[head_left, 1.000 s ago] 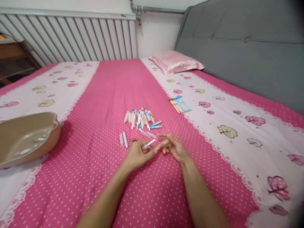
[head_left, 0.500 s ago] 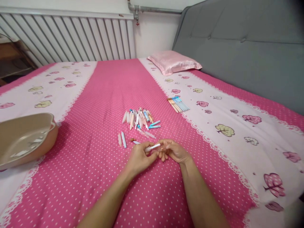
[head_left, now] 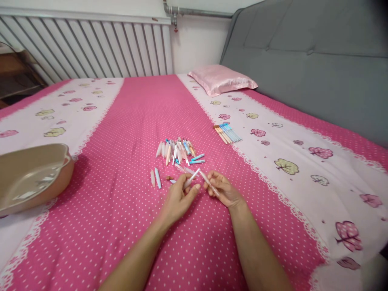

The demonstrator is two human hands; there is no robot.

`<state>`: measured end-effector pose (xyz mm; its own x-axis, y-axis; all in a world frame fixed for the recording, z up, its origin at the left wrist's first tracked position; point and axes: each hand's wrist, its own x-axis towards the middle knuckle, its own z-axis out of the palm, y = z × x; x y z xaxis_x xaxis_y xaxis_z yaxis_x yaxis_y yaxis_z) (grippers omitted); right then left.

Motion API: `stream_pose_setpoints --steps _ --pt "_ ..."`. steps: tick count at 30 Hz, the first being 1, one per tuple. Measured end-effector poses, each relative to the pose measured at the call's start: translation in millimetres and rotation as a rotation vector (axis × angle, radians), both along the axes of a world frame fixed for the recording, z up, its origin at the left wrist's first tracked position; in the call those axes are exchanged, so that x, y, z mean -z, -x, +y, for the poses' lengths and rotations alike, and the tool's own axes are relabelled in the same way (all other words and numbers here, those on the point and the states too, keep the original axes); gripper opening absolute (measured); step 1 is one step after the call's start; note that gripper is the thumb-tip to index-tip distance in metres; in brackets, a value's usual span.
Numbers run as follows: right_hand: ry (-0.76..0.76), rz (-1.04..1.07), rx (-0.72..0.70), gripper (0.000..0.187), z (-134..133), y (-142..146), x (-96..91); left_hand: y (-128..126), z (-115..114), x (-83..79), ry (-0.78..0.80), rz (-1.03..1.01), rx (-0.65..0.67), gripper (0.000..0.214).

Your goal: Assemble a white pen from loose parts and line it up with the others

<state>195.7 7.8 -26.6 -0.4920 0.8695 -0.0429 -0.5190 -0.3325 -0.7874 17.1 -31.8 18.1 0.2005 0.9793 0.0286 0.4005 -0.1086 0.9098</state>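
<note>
My left hand [head_left: 178, 196] is closed on a slim white pen [head_left: 194, 177], tilted up to the right. In my right hand [head_left: 226, 190] is a translucent pinkish pen [head_left: 209, 184], pinched between the fingers and slanting up to the left. The tips of the two pens come close together; whether they touch I cannot tell. Just beyond the hands lies a loose pile of pens [head_left: 178, 151] in pink, white and blue. A pink pen piece [head_left: 153, 178] and a light blue one [head_left: 158, 178] lie left of my left hand, near a small brown piece [head_left: 169, 178].
A neat row of pens [head_left: 228, 133] with brown and blue tops lies farther right. At the left stands a beige basin [head_left: 68, 161]. A pink pillow [head_left: 222, 79] rests against the grey headboard [head_left: 303, 68], and a radiator [head_left: 91, 48] lines the wall behind the polka-dot bedspread [head_left: 145, 109].
My hands have moved slightly apart. The pinkish pen in my right hand has swung to slant up-left, and the white pen in my left hand now points more steeply upward.
</note>
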Motion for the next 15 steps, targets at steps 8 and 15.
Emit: stream_pose_setpoints --steps 8,15 --pt "0.117 0.198 0.353 0.057 7.3 1.8 0.8 2.7 -3.5 -7.8 -0.052 0.157 0.063 0.033" --pt "0.086 0.215 0.461 0.049 9.3 3.9 2.9 0.8 0.2 -4.3 -0.061 0.246 0.103 0.033"
